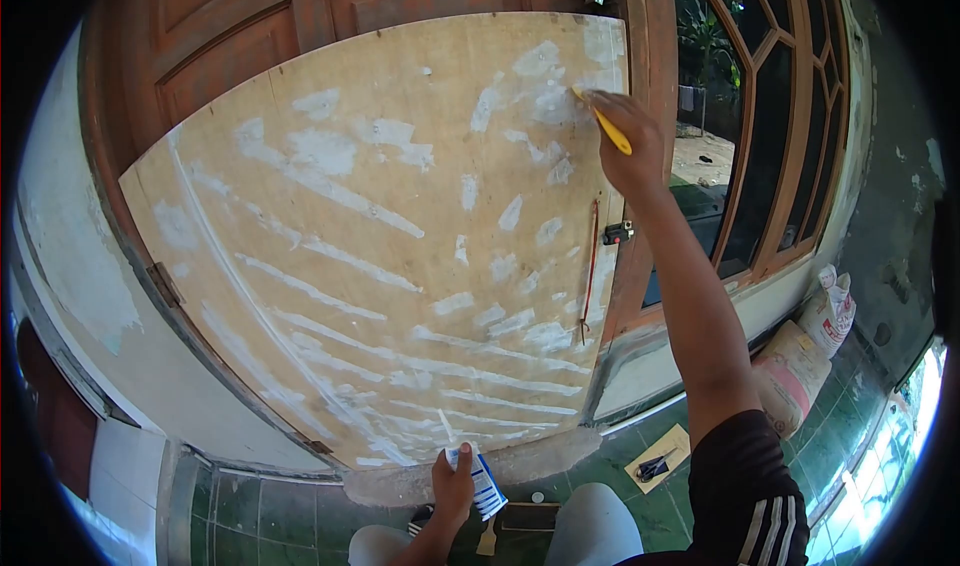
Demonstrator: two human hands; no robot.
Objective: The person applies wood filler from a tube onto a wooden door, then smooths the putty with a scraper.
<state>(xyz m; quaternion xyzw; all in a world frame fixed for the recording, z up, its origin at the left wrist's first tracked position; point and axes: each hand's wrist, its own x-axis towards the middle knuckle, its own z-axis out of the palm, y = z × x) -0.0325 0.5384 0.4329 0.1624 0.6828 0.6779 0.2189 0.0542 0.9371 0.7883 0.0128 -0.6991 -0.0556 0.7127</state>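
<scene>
Overhead, right hand point(630, 151) clamps a yellow scraper point(610, 129) on putty-streaked plywood point(380, 216); left hand point(452, 486) holds a container point(487, 486).

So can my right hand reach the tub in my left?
Probably yes: the right hand, holding a yellow scraper high on the panel, has open space down to the tub, which the left hand holds near the panel's foot.

No legible text — the label on the can point(487, 486) is blurred

The yellow tool point(612, 133) sits mostly hidden inside the right hand point(632, 156) — the label on the left hand's point(452, 488) container point(488, 488) is too small to read.
</scene>
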